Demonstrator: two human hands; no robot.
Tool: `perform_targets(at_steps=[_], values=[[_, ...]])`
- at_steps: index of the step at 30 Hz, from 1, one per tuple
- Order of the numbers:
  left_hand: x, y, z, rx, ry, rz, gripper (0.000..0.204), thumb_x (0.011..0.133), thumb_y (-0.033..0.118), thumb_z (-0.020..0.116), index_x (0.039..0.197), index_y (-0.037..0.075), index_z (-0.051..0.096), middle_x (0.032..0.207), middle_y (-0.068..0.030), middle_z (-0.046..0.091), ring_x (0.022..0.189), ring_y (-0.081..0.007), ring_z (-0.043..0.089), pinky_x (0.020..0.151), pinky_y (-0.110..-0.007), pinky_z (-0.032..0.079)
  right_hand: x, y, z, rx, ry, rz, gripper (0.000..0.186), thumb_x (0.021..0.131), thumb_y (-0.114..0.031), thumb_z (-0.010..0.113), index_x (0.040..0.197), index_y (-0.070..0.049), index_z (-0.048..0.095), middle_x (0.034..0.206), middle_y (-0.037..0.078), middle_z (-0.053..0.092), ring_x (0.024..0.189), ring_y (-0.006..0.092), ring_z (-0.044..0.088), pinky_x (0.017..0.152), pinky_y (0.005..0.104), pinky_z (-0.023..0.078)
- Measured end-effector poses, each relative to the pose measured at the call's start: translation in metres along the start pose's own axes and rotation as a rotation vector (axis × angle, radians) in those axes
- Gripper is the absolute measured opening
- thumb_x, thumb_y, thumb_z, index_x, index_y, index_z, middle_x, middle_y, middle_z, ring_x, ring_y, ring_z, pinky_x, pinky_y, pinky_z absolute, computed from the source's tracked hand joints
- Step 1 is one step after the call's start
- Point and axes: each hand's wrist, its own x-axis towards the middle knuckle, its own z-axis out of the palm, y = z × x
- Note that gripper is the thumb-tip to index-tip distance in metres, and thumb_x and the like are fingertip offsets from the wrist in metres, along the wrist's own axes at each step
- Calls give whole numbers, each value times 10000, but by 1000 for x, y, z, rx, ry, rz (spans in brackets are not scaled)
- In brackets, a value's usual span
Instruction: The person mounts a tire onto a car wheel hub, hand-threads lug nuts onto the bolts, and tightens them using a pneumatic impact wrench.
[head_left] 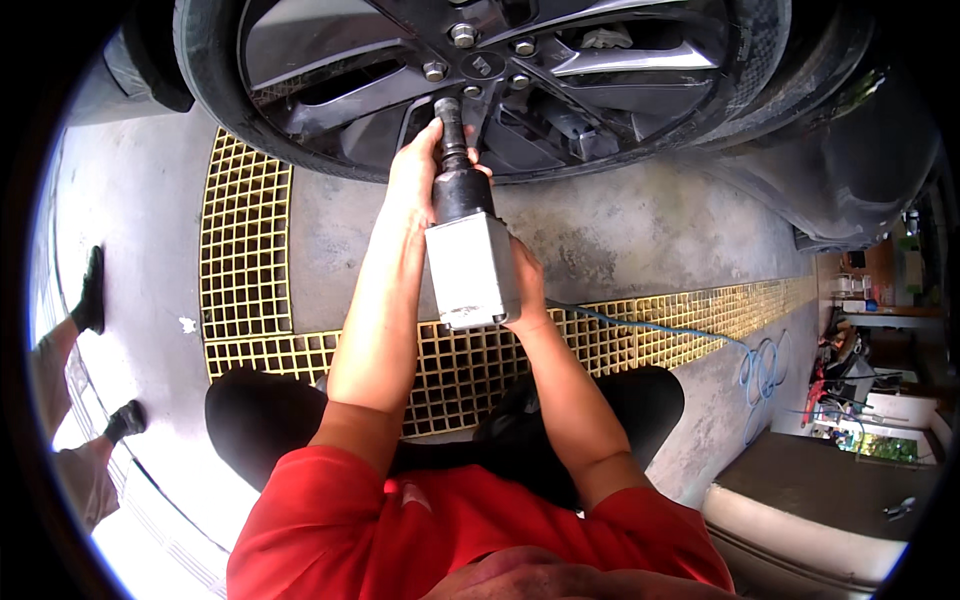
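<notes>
An impact wrench (468, 268) with a silver-grey body and a black nose points away from me toward a car wheel (375, 97). My left hand (410, 175) is closed around its nose and the dark socket (449, 120) at the front. The socket's tip lies at the lower part of the wheel's hub; whether it sits on a nut I cannot tell. My right hand (528, 285) grips the tool's rear from the right, its fingers mostly hidden behind the body. Several silver lug nuts (462, 36) ring the dark centre cap (484, 66).
Yellow floor grating (245, 240) runs left of and beneath my arms. A blue hose (660, 323) trails right from behind the wrench to loose coils. Another person's legs (85, 440) are at the far left. A cabinet-like piece (800, 490) stands at the lower right.
</notes>
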Motion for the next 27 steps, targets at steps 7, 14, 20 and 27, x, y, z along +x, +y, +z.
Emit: perform_targets(at_steps=[7, 14, 20, 27], values=[[21, 43, 0, 248, 85, -14, 422, 1005, 367, 427, 1140, -21, 525, 719, -128, 578, 583, -268, 603, 591, -405, 550, 26, -1, 42, 116, 68, 83, 636, 728, -204, 764, 1304, -107, 512, 1128, 142, 648, 1047, 316, 634, 859, 375, 516], [35, 54, 6, 399, 182, 29, 390, 972, 364, 517, 1075, -12, 527, 705, -136, 582, 562, -283, 615, 552, -405, 562, 39, 17, 69, 544, 36, 169, 595, 794, -173, 747, 1324, -62, 500, 1176, 110, 648, 1043, 206, 640, 874, 325, 518], [37, 59, 17, 541, 204, 137, 379, 908, 329, 652, 1014, -11, 521, 699, -147, 598, 544, -273, 626, 503, -381, 556, 48, 9, 69, 970, 0, 238, 511, 853, -101, 665, 1329, -36, 493, 1225, 105, 613, 1072, 180, 609, 910, 300, 491], [43, 62, 7, 289, -35, -17, 423, 1010, 361, 413, 1131, -37, 485, 722, -186, 612, 662, -393, 670, 598, -493, 580, 51, -5, 63, 371, 35, 148, 451, 858, -71, 633, 1292, -34, 517, 1227, 108, 605, 1091, 197, 595, 941, 301, 468]])
